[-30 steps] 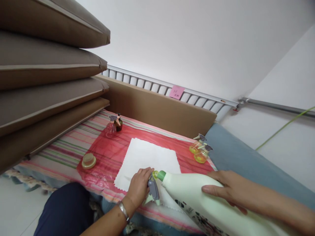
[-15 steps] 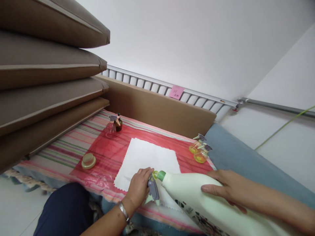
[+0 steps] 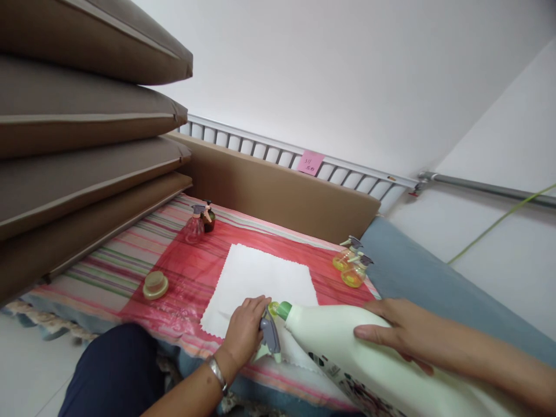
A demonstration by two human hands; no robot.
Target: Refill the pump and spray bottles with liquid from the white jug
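Observation:
My left hand (image 3: 244, 327) is closed around a grey and pale green trigger spray head (image 3: 270, 337). A clear yellow ring-shaped piece (image 3: 273, 308), perhaps a bottle's neck, shows by its fingertips, though most of it is hidden. My right hand (image 3: 402, 330) grips a large pale green jug-like bottle (image 3: 334, 327), tilted almost level. Its green mouth points left and meets the yellow piece; I cannot see liquid flowing. Beneath both hands lies a white sheet with a scalloped edge (image 3: 264, 272), on top of a red see-through plastic sheet (image 3: 182, 263).
Two yellow spray bottles (image 3: 353, 277) stand at the right; a pink one (image 3: 195, 229) and a dark one (image 3: 209, 220) at the back left. A pale round lidded tub (image 3: 155, 285) sits left. Stacked brown cushions (image 3: 87, 104) tower at left, with a brown board (image 3: 278, 188) behind.
The view has shifted very slightly. Both hands, the spray head and the tilted bottle hold the same position.

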